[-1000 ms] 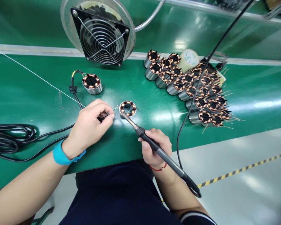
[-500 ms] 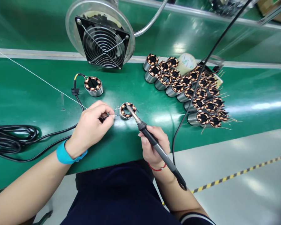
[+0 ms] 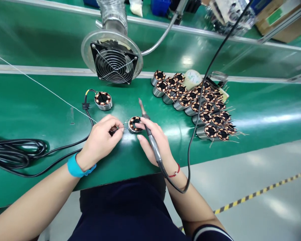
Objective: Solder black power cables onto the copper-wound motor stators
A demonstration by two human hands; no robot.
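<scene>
Pinching a thin wire end, the left hand (image 3: 100, 142) rests on the green belt (image 3: 27, 110), fingertips pressed together just left of the stator (image 3: 134, 124). A thin solder wire (image 3: 40, 85) runs from that hand up and left across the belt. Right hand (image 3: 154, 142) touches the stator's right side with its fingertips while the iron (image 3: 147, 125) lies across the hand, tip pointing up and away, clear of the stator. Whether the right fingers close round the iron, cannot tell; they look loosely spread. Iron's black cord (image 3: 190, 140) loops off the wrist and climbs to the upper right. Blue wristband (image 3: 76, 167) sits on the left wrist. Second stator (image 3: 103, 100) with a black lead sits further left and back, near the fan (image 3: 114, 65). Stator pile (image 3: 198, 103) lies well to the right. Black cable coil (image 3: 12, 154) sits at far left.
</scene>
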